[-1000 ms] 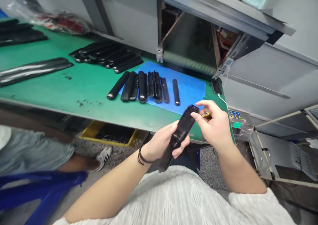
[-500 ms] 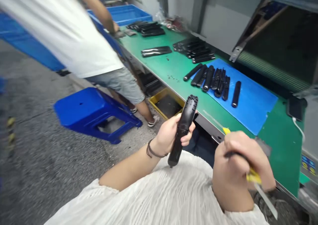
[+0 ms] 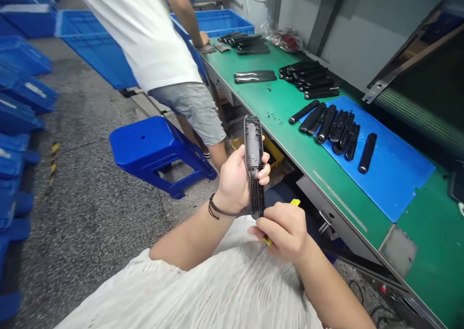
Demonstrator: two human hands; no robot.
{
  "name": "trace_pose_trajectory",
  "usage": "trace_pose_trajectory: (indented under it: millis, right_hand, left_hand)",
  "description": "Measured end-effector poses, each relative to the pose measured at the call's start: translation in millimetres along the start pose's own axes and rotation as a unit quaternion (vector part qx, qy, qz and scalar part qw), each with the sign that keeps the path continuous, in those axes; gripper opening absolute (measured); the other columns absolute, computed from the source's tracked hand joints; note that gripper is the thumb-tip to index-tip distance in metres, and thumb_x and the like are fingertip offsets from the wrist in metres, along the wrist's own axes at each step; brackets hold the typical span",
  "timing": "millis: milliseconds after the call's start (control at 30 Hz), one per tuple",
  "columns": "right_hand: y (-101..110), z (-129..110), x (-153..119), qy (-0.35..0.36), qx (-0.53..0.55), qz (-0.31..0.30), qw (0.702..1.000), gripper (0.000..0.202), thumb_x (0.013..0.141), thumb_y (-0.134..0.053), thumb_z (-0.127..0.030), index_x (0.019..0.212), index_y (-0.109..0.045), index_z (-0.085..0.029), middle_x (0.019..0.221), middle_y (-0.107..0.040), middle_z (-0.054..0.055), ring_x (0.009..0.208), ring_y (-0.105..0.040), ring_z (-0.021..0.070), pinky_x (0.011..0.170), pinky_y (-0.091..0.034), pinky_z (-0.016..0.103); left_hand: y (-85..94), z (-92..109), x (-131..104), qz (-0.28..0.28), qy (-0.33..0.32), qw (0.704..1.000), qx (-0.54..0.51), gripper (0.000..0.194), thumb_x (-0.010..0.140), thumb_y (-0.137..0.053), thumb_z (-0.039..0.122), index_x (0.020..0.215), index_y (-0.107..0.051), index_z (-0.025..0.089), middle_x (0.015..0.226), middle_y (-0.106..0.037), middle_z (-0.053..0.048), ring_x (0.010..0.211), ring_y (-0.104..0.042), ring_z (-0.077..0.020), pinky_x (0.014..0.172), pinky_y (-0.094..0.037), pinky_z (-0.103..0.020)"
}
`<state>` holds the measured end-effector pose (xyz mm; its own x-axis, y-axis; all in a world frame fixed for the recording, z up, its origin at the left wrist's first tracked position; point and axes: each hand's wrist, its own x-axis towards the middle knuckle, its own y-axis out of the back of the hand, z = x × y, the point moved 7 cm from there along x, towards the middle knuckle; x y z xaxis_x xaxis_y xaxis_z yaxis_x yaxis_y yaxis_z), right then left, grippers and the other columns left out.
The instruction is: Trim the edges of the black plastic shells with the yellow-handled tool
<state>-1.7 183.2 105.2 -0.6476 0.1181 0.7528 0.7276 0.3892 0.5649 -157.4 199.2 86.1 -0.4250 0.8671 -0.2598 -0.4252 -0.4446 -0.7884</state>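
Fingers of the left hand [image 3: 237,181] wrap around a long black plastic shell [image 3: 253,164], holding it upright over the lap, near the green bench [image 3: 290,126]; the right hand [image 3: 284,230] is closed on a yellow tool [image 3: 295,202], of which only small bits show, its knuckles just under the shell's lower end.

Blue crates [image 3: 217,22] stand at the far end of the bench and along the left of the floor, their contents not visible; a yellow bin [image 3: 271,155] sits under the bench, mostly hidden behind the shell.

Half a second ago the shell leaned to the right and the right hand was out to the right, well apart from it; now the shell stands straight and the right hand has come in beneath it.

Its hollow inner side faces the camera, narrow, ribbed and slotted near the bottom; similar black pieces [image 3: 333,126] lie in a row on a blue mat [image 3: 398,174] to the right; another person [image 3: 152,34] stands at the far bench beside a blue stool [image 3: 155,150].
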Motion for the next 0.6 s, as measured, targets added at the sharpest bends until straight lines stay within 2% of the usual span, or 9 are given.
trace_pose_trajectory:
  millis: [67, 167, 267, 400, 500, 600]
  right_hand:
    - [2.3, -3.5, -6.7, 0.006, -0.053, 0.0, 0.999, 0.008, 0.093, -0.07, -0.018, 0.095, -0.062, -0.02, 0.074, -0.064, 0.0, 0.056, -0.051, 0.0126, 0.052, -0.034, 0.031]
    - [8.7, -1.5, -6.7, -0.009, -0.074, -0.012, 0.997, 0.008, 0.094, -0.069, -0.016, 0.096, -0.061, -0.018, 0.076, -0.066, 0.002, 0.059, -0.053, 0.0133, 0.053, -0.036, 0.031]
    - [19.0, 2.0, -1.4, -0.063, 0.005, -0.015, 0.998, 0.007, 0.098, -0.061, -0.013, 0.097, -0.06, -0.02, 0.079, -0.067, 0.002, 0.063, -0.057, 0.0131, 0.056, -0.044, 0.029]
    - [35.9, 11.7, 9.3, -0.166, 0.084, 0.062, 0.981, 0.014, 0.095, -0.063, -0.009, 0.1, -0.064, -0.023, 0.084, -0.07, 0.003, 0.075, -0.067, 0.0156, 0.064, -0.055, 0.03]
    - [36.4, 23.5, 16.9, -0.229, 0.077, 0.089, 0.966, 0.016, 0.096, -0.066, -0.012, 0.104, -0.07, -0.025, 0.091, -0.074, 0.003, 0.081, -0.07, 0.0164, 0.07, -0.059, 0.031]
    - [30.6, 31.9, 22.6, -0.248, 0.077, 0.067, 0.963, 0.01, 0.098, -0.064, -0.017, 0.099, -0.071, -0.024, 0.086, -0.073, 0.002, 0.078, -0.068, 0.0161, 0.07, -0.057, 0.031]
  left_hand:
    - [-4.3, -9.1, 3.1, 0.003, 0.01, 1.0, -0.004, 0.035, 0.105, -0.037, 0.038, 0.123, -0.062, 0.023, 0.077, -0.054, 0.0, 0.046, -0.042, -0.0085, 0.041, -0.036, -0.018]
    - [-10.9, -18.2, 5.7, -0.01, 0.015, 1.0, 0.008, 0.034, 0.105, -0.038, 0.041, 0.122, -0.062, 0.023, 0.076, -0.053, 0.0, 0.045, -0.041, -0.0078, 0.04, -0.036, -0.017]
    - [-17.4, -19.8, 3.7, -0.042, -0.008, 0.998, 0.045, 0.035, 0.105, -0.041, 0.044, 0.126, -0.061, 0.025, 0.078, -0.055, 0.0, 0.045, -0.042, -0.0083, 0.04, -0.036, -0.018]
    - [-19.4, -21.0, -4.2, -0.057, -0.053, 0.992, 0.098, 0.035, 0.103, -0.046, 0.046, 0.128, -0.06, 0.025, 0.081, -0.058, -0.001, 0.052, -0.05, -0.0121, 0.043, -0.04, -0.021]
    - [-19.5, -20.0, -11.4, -0.056, -0.122, 0.981, 0.141, 0.034, 0.101, -0.053, 0.046, 0.121, -0.065, 0.022, 0.081, -0.061, -0.003, 0.066, -0.058, -0.0158, 0.057, -0.049, -0.025]
    - [-23.0, -20.9, -19.0, -0.071, -0.186, 0.96, 0.195, 0.033, 0.099, -0.057, 0.049, 0.109, -0.068, 0.019, 0.083, -0.063, -0.005, 0.075, -0.058, -0.0176, 0.072, -0.051, -0.03]
